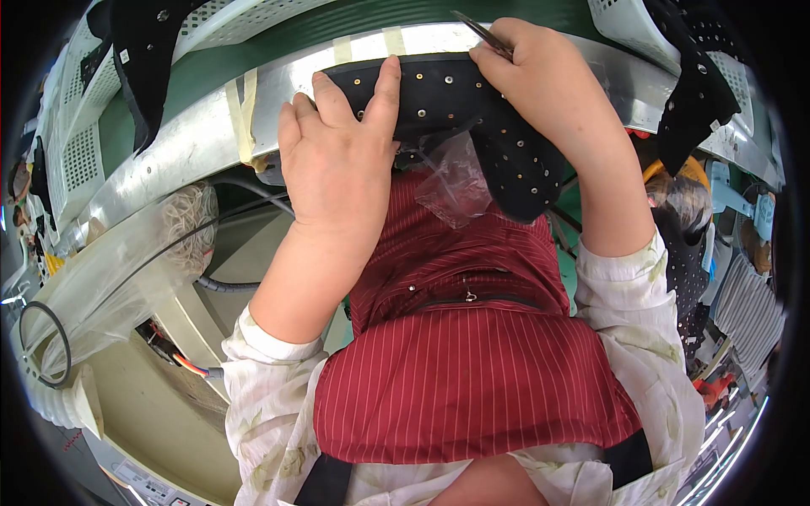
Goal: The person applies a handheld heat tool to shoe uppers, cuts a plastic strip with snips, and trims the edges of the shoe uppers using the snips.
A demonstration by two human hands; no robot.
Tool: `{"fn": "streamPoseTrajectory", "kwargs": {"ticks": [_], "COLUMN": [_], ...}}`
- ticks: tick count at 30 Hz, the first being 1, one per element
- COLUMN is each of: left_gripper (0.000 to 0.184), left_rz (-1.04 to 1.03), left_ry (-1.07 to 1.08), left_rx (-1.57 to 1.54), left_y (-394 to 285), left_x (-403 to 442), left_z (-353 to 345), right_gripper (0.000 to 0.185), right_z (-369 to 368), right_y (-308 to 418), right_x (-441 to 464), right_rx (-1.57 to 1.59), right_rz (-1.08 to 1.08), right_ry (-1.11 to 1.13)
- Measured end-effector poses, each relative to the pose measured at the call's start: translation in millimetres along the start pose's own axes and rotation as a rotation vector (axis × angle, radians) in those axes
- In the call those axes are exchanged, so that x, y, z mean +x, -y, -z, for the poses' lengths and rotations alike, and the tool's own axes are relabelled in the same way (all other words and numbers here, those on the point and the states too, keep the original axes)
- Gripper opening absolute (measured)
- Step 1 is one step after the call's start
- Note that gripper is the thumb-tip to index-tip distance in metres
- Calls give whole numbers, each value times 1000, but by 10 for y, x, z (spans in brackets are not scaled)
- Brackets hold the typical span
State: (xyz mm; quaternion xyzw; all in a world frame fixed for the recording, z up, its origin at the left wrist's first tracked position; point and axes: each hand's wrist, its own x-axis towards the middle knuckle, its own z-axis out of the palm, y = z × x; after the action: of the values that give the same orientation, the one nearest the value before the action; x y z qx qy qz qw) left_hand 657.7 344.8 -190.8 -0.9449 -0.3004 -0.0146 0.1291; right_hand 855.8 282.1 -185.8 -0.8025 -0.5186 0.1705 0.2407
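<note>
A black fabric piece dotted with metal studs [515,156] lies over the metal table edge, and its right end hangs down toward the lap. My left hand [342,156] rests on its left part with the fingers spread. Closed around dark pointed tweezers [482,34], my right hand [540,72] is at the piece's upper right edge, the tip pointing up and left. A crumpled clear plastic bag [456,181] hangs beside the fabric, above the red striped apron [472,371].
White perforated baskets with black studded pieces stand at the upper left [84,160] and upper right [624,25]. Tape strips [242,118] stick to the metal edge [194,118]. A bag of rubber bands [190,223] hangs at left. An orange-rimmed container [693,171] is at right.
</note>
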Motion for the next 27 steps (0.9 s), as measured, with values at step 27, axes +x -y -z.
{"fn": "streamPoseTrajectory", "kwargs": {"ticks": [27], "left_gripper": [74], "left_rz": [-68], "left_ry": [-29], "left_rx": [-460], "left_y": [-213], "left_x": [82], "left_z": [94], "right_gripper": [30], "right_z": [83], "right_y": [-10], "right_x": [153], "right_rx": [62], "right_rz": [-88], "right_ry": [179]}}
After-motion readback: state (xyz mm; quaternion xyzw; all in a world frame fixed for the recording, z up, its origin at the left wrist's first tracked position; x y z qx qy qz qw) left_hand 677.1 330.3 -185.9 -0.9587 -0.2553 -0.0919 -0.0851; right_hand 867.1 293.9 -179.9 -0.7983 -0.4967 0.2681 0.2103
